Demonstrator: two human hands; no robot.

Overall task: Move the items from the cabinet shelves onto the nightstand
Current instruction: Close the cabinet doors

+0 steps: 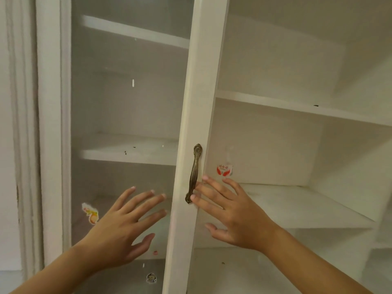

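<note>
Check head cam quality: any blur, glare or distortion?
Head view: soft overall; both hands, left and right, slightly motion-blurred; hazy reflection on the white cabinet door's glass pane; wide-angle bending of white shelves; lighting dim, even.

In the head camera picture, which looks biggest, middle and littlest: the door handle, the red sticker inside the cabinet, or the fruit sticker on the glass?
1. Door handle, clearly the longest.
2. Fruit sticker.
3. Red sticker.
The two stickers look close in size, so their order is unsure.
</note>
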